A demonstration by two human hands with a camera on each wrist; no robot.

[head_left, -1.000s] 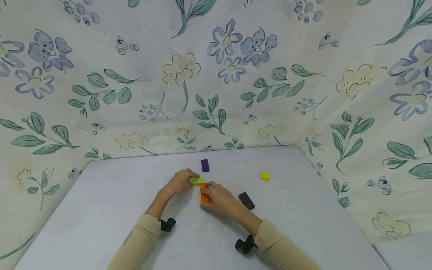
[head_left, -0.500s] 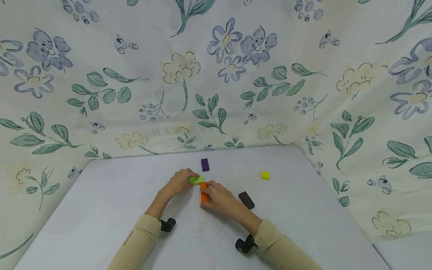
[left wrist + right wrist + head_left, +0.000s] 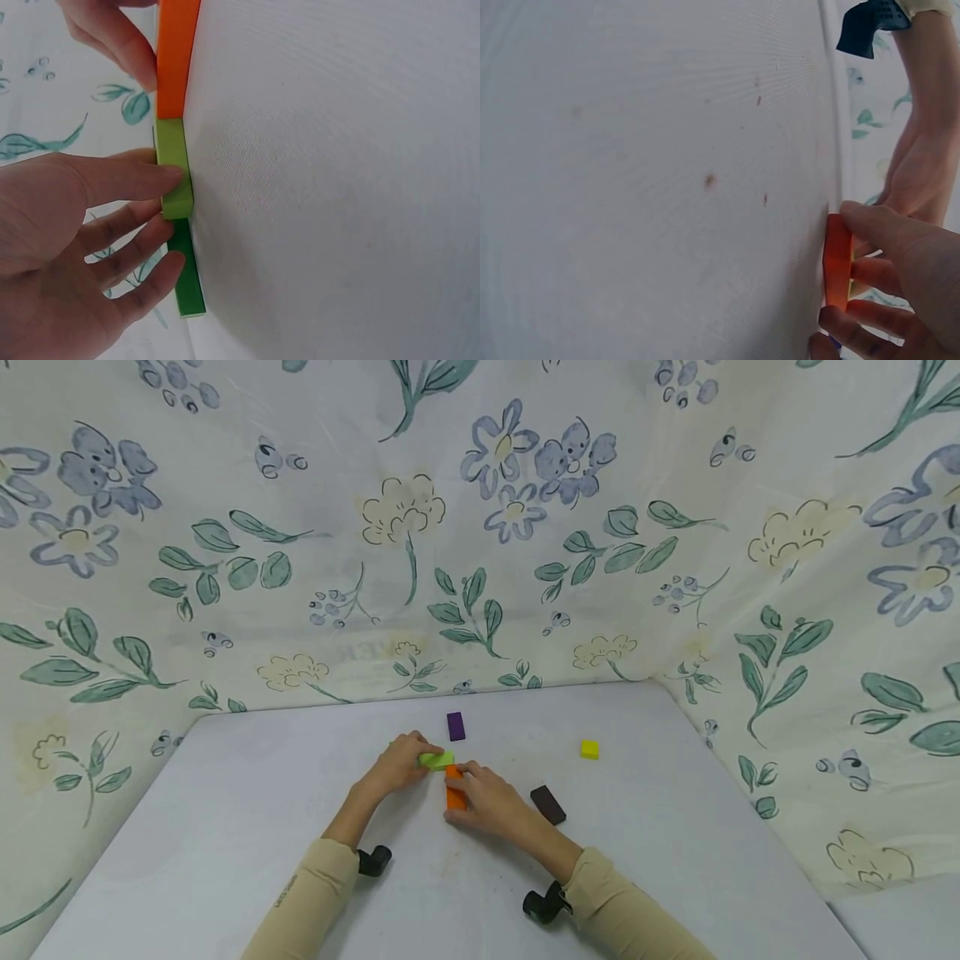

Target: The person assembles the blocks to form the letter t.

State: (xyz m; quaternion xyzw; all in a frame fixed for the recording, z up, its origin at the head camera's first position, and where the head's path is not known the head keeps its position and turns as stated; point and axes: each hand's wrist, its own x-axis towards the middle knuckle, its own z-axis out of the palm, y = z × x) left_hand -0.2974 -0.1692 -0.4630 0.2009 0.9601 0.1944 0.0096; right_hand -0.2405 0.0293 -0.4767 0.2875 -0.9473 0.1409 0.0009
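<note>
My left hand [image 3: 400, 766] pinches a light green block [image 3: 172, 150], its thumb lying over the block's near side. A dark green block [image 3: 187, 277] lies past the light green one in the left wrist view, beside the left fingers; the hand hides it in the head view. My right hand [image 3: 489, 802] grips an orange block [image 3: 455, 797] between thumb and fingers. The end of the orange block meets the light green block, and in the head view the two form a corner. Both blocks are at the white tabletop [image 3: 270, 802].
A purple block [image 3: 456, 727] lies behind the hands near the back edge. To the right are a yellow block [image 3: 589, 750] and a dark brown block [image 3: 548, 805], the latter close to the right wrist. A flower-printed cloth [image 3: 337, 568] hangs behind the table.
</note>
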